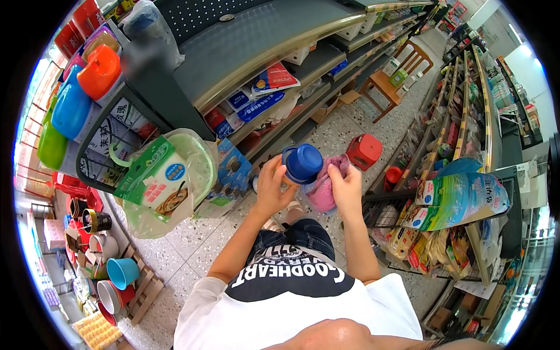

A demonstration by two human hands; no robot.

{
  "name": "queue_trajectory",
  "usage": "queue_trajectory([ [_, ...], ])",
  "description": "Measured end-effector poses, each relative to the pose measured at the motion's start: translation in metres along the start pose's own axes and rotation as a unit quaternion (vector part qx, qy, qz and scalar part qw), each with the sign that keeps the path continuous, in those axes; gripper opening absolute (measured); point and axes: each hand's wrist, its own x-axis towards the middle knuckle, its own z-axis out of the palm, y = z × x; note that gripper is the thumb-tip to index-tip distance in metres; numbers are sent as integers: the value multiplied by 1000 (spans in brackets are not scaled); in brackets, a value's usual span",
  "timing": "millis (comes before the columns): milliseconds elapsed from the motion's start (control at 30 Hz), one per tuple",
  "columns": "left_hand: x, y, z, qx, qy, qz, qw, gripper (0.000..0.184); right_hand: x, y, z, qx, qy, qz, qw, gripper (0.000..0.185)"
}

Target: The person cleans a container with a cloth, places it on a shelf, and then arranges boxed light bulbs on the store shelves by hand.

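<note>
In the head view my left hand (272, 185) is closed around a blue cup-like container (304, 163) with a stepped, rounded top. I cannot make out its exact kind, and its lower side is partly hidden by my fingers. My right hand (347, 190) grips a pink cloth (321, 191), bunched up and touching or very near the container's right side. Both hands are in front of my body, above the aisle floor. Just beyond them a red plastic stool or bin (364, 150) stands on the floor.
A dark shelf (245, 44) with packaged goods (274, 79) runs along the left. Wrapped green basins (166, 181) hang from its end. Stocked shelving (461, 122) lines the right. Farther down the aisle is a wooden chair (386, 86) with boxes on it. Buckets (122, 272) stand at lower left.
</note>
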Motion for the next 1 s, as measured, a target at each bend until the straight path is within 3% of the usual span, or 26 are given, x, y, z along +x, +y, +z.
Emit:
queue_trajectory([
  [167,4,-1,3,-29,-23,-19,999,97,33,-10,-3,30,-63,40,997,14],
  [367,30,10,8,-123,-12,-231,965,111,51,-9,3,60,-92,4,994,14],
  [467,41,3,10,-174,-72,-243,952,117,66,-9,-3,7,-113,-27,993,13],
  [700,51,-8,28,-287,-73,-283,912,115,101,-15,-15,-59,-157,-77,983,15],
  [800,62,-11,32,-255,-92,-260,927,112,111,-22,-22,-110,-180,-188,959,31],
  [900,81,-14,19,-209,-168,-236,934,110,127,-54,-43,-220,-246,-304,894,57],
  [1000,92,-17,15,-189,-242,-203,930,109,136,-91,-55,-324,-407,-263,812,78],
])
